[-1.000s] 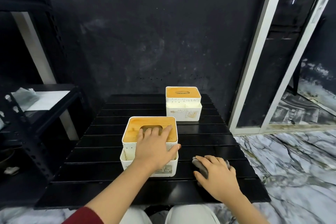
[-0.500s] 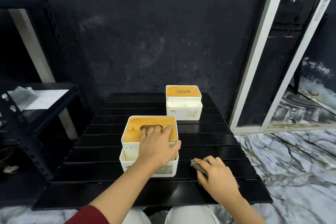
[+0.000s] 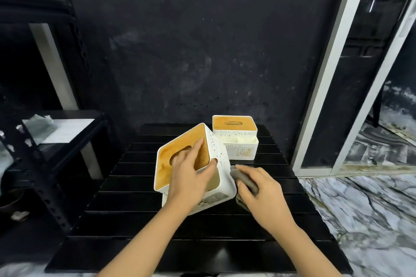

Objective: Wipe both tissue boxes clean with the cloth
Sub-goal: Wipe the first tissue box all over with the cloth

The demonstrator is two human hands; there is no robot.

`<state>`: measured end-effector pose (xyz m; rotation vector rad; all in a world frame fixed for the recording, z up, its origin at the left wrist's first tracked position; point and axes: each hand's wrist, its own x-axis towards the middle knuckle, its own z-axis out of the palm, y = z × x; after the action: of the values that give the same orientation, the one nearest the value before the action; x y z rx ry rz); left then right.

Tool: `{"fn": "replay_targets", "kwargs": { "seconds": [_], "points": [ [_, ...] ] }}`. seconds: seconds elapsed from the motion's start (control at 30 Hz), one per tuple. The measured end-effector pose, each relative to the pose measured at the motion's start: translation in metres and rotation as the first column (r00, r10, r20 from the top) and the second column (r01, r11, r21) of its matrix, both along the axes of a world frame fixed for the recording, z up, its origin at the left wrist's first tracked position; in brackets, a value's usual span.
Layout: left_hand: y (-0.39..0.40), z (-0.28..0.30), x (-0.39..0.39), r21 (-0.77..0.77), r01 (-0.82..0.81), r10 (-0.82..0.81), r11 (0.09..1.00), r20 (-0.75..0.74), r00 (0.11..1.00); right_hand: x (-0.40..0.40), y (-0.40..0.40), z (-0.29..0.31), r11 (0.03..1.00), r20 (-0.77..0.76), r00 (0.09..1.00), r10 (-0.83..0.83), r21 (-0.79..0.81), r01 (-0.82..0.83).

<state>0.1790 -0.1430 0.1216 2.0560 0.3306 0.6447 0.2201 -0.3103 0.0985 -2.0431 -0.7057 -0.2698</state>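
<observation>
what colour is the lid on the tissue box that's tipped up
Orange-brown, wood-look, on the tilted tissue box; the head view shows it.

both hands [image 3: 191,177] [image 3: 261,189] forward — fingers curled, gripping

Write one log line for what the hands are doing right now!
left hand: grips near tissue box, tilted | right hand: holds cloth at its side | far tissue box: upright, untouched

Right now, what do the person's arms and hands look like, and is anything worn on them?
Both forearms are bare, and no sleeve shows. The left hand and right hand have no gloves. I see no rings, watch or bracelet.
</observation>
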Motion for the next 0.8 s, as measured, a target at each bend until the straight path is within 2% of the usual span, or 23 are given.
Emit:
{"fn": "replay_targets", "kwargs": {
  "seconds": [0.1,0.23,0.47,0.67,0.8],
  "points": [
    [0.0,0.0,-0.006,-0.156,0.018,0.002,0.988,0.123,0.992,-0.004,0.014,0.02,0.998,0.034,0.999,0.026,0.053,-0.028],
    [-0.001,-0.007,-0.021,-0.286,0.024,0.033,0.958,0.192,0.981,-0.008,0.027,0.019,0.997,0.073,0.997,0.036,0.061,-0.04],
    [0.01,-0.021,-0.04,-0.359,0.067,0.012,0.931,0.213,0.977,-0.017,0.033,0.006,0.997,0.149,0.989,0.01,0.078,-0.022],
    [0.013,-0.024,-0.05,-0.319,-0.006,0.073,0.948,0.198,0.977,-0.022,0.038,0.004,0.99,0.158,0.987,0.015,0.135,-0.037],
    [0.014,-0.021,-0.051,-0.315,-0.024,0.088,0.949,0.191,0.978,-0.033,0.043,0.007,0.995,0.256,0.966,0.028,0.087,-0.052]
  ]
}}
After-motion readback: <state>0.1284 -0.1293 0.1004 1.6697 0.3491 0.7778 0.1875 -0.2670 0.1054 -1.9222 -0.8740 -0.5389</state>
